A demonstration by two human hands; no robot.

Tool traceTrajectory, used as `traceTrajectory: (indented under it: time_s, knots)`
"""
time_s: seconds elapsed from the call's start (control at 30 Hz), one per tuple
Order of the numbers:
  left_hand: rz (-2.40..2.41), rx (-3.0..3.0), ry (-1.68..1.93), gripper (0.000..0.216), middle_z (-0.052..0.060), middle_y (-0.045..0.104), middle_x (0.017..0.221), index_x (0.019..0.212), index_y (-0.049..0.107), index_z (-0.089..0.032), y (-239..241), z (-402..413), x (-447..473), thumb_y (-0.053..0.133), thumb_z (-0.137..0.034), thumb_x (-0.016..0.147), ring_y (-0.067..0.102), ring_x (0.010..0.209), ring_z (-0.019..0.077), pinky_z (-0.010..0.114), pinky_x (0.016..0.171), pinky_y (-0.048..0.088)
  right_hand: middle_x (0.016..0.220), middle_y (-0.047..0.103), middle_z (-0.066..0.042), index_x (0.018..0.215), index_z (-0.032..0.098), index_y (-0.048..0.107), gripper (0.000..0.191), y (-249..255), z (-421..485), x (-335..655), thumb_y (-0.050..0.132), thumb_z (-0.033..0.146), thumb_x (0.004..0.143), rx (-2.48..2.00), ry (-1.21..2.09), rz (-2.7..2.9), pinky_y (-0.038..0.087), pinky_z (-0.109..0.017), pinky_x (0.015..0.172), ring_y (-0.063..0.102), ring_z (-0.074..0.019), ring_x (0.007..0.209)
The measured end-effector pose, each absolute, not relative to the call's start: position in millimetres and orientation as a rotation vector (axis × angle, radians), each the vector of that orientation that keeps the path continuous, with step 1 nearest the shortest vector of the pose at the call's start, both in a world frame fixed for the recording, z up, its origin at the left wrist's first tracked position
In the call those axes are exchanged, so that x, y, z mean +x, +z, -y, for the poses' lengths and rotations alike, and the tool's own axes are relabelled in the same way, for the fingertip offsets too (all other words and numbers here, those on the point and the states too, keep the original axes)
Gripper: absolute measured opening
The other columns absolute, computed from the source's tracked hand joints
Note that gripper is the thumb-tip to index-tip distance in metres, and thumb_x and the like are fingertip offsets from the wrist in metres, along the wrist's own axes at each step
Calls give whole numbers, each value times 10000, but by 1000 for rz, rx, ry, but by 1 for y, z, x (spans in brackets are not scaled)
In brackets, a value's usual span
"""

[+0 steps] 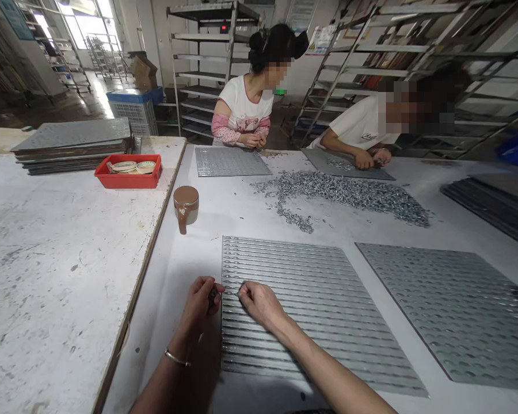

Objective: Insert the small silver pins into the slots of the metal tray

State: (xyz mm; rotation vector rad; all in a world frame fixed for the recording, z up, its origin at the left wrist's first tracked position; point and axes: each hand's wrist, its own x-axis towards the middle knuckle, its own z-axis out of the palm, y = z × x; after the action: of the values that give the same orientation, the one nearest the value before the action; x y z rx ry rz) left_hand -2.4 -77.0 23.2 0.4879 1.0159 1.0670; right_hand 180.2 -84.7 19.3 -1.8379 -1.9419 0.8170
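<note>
Worktop point(185, 259): lay under your hands.
Left hand point(201, 302): pinched small part point(213, 296); looked light, slick, a fingertip hold.
Right hand point(259, 302): fisted on ribbed tray point(319, 299).

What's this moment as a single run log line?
left hand: closed on small dark piece at ridged tray edge | right hand: closed, resting on tray | loose metal parts: heaped beyond tray | brown mug: upright
</note>
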Motion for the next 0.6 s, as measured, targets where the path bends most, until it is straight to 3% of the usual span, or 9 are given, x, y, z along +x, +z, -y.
traceTrajectory:
  time_s: [0.17, 0.33, 0.47, 0.6]
  knots:
    - [-994, 534, 1028, 470, -18, 600, 623, 774, 650, -139, 23, 78, -1, 896, -502, 603, 336, 407, 28, 182, 376, 155, 788, 714, -52, 786, 188, 647, 182, 18, 83, 180, 514, 174, 909, -1859, 725, 1998, 378, -265, 679, 631, -189, 750]
    - [-950, 541, 1001, 451, -12, 601, 626, 861, 719, -114, 27, 78, -1, 900, -427, 592, 382, 435, 39, 182, 387, 181, 686, 650, -9, 831, 201, 622, 196, 26, 94, 180, 505, 311, 944, -1711, 772, 1834, 403, -259, 627, 580, -165, 623]
    - [-840, 547, 917, 344, 14, 648, 654, 816, 675, -143, 30, 80, 1, 864, -330, 597, 393, 440, 48, 176, 381, 204, 678, 644, -2, 908, 198, 644, 261, 39, 104, 175, 510, 417, 956, -1486, 943, 1649, 433, -253, 586, 561, -150, 591]
    - [-826, 590, 870, 263, -8, 612, 607, 746, 611, -163, 30, 85, 6, 801, -308, 636, 366, 397, 42, 179, 367, 175, 694, 666, -9, 911, 194, 668, 254, 48, 108, 169, 543, 412, 949, -1412, 1029, 1630, 439, -249, 570, 553, -141, 588]
